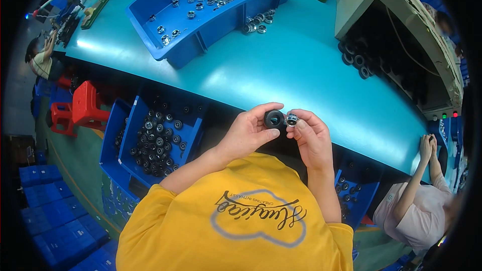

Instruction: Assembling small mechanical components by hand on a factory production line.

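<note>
As both hands were raised just above the near edge of the worktop (301, 70), a black wheel (274, 119) was pinched by the left hand (248, 133), thumb below and fingers over its rim. A small bright bearing (292, 119) was pinched in the right hand (312, 138) fingertips, touching the wheel's side. The wheel was judged light, stiff and grippy (probably rubber or plastic), best held by the rim; the bearing small, hard and slippery. The wheel's bore faced roughly the camera; the bearing's axis could not be told.
</note>
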`<control>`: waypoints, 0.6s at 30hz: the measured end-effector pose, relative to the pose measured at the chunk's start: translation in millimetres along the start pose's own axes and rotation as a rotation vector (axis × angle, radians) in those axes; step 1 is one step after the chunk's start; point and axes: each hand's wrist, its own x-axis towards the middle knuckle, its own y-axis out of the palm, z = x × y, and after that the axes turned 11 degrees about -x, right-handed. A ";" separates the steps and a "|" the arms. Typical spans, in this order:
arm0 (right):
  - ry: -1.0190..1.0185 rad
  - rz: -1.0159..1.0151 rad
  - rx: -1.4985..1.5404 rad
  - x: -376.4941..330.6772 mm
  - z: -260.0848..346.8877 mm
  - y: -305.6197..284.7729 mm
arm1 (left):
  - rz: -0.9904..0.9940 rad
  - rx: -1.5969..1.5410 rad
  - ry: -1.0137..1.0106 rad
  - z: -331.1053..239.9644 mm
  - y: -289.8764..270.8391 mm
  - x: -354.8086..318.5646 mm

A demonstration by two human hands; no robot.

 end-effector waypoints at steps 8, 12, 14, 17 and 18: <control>0.003 -0.006 -0.064 -4.5 -8.2 0.8 | -0.025 -0.054 -0.021 -0.1 2.5 -3.1; -0.095 -0.037 -0.241 -7.5 -0.6 14.8 | 0.008 -0.025 -0.003 2.9 1.3 -2.4; -0.147 -0.078 -0.316 -7.7 -1.4 19.9 | 0.039 -0.013 0.016 4.6 1.6 -2.0; -0.176 -0.139 -0.365 -8.5 -6.5 21.7 | 0.033 0.013 0.015 8.1 1.1 -3.2; -0.182 -0.144 -0.370 -9.0 -6.9 21.7 | 0.054 0.012 0.010 7.9 0.7 -3.5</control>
